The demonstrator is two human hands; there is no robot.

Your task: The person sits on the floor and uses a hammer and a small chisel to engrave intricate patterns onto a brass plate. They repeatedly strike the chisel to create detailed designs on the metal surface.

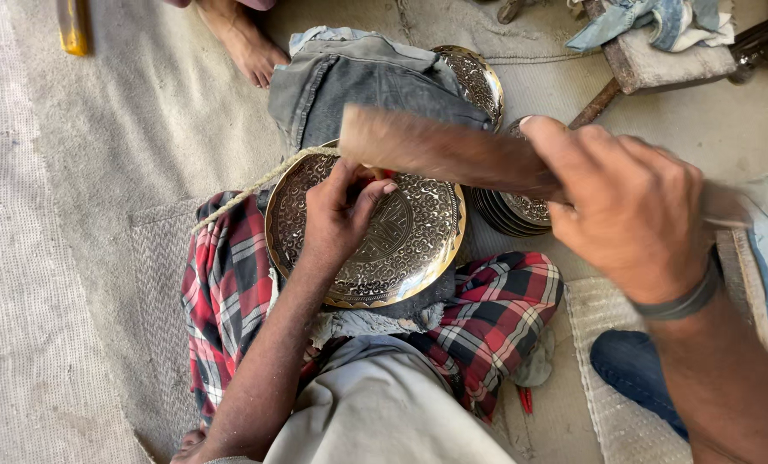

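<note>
A round brass plate [410, 249] with dense engraved patterns rests on my lap, over a red checked cloth [229, 283]. My left hand [341, 210] sits on the plate and pinches a small chisel-like tool [375, 174] upright against its surface. My right hand [633, 206] is raised above the plate and grips a flat wooden mallet [440, 150], which is blurred by motion and points left over the tool.
A stack of similar engraved plates [517, 215] lies just right of the plate, another plate [478, 77] behind under folded grey fabric [358, 77]. Another person's bare foot [246, 43] is at the top. Rags and a tool [659, 43] lie top right.
</note>
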